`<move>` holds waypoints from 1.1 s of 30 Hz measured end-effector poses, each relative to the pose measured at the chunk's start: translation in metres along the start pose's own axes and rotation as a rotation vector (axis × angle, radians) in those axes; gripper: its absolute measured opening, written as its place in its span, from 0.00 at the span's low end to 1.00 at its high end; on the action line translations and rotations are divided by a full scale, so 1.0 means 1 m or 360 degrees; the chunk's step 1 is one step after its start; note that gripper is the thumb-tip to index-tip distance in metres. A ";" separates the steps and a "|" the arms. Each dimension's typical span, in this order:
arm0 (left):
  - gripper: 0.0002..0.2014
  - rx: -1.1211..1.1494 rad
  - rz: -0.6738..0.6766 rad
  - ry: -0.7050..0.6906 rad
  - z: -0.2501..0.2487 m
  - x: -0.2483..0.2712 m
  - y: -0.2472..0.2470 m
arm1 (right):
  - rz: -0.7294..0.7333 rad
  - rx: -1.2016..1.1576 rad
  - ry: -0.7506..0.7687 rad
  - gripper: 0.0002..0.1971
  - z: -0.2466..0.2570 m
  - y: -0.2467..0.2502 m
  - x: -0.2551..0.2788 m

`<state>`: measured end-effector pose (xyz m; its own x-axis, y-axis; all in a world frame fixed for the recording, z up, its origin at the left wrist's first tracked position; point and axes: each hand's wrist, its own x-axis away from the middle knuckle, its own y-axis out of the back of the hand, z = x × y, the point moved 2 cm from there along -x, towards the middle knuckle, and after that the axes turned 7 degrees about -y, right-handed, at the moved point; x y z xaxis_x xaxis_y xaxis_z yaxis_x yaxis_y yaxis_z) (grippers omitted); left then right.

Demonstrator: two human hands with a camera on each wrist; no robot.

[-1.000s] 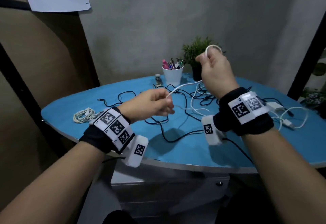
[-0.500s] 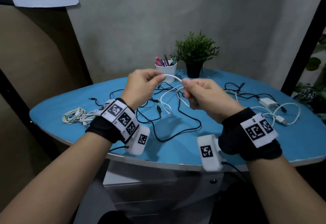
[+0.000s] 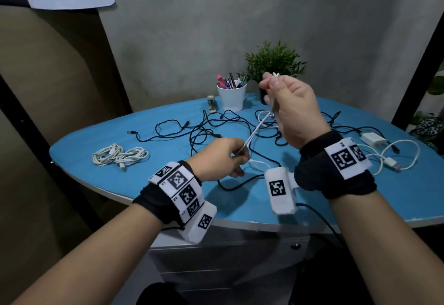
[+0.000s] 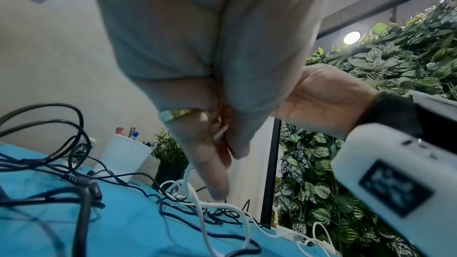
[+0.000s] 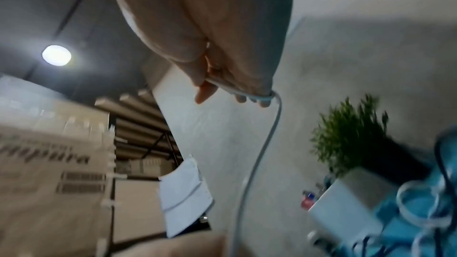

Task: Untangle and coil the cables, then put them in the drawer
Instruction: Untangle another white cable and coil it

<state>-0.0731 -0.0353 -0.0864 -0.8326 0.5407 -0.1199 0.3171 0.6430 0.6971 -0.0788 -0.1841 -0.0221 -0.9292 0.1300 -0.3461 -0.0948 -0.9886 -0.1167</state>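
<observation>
White cable (image 3: 252, 135) taut between raised right hand (image 3: 292, 110), lower left hand (image 3: 217, 160)

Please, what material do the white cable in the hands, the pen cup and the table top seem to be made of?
White cable: probably rubbery plastic sheath, matte; it bends softly between left hand and right hand.
Pen cup: smooth white, plastic or ceramic; cannot tell which.
Table top: blue, even surface with pale edge, possibly laminate.

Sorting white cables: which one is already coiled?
The white bundle at the table's left end; the others are loose or stretched between both hands.
</observation>
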 end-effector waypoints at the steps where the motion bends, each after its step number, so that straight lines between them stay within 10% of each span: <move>1: 0.06 -0.0059 -0.0012 -0.0019 0.000 0.000 0.002 | -0.0062 0.0313 0.0098 0.13 0.000 0.002 -0.001; 6: 0.04 -0.0375 -0.0323 -0.0230 -0.011 -0.004 0.019 | 0.0074 0.1390 0.0170 0.11 -0.004 0.007 0.002; 11: 0.02 -0.0482 -0.0701 -0.0558 -0.024 -0.012 0.046 | 0.0240 0.1477 0.0022 0.14 -0.011 0.006 0.009; 21: 0.07 -0.0447 -0.0672 -0.0403 -0.012 -0.010 0.054 | 0.0573 0.0505 -0.0210 0.21 -0.012 -0.002 0.022; 33: 0.09 -0.0443 -0.0309 -0.0113 -0.006 0.009 0.011 | 0.0277 -0.0825 -0.0289 0.14 -0.007 -0.006 0.020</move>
<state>-0.0798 -0.0261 -0.0758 -0.8286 0.4652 -0.3115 0.0116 0.5705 0.8212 -0.0945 -0.1751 -0.0350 -0.9662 -0.0916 -0.2408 0.2098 -0.8223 -0.5290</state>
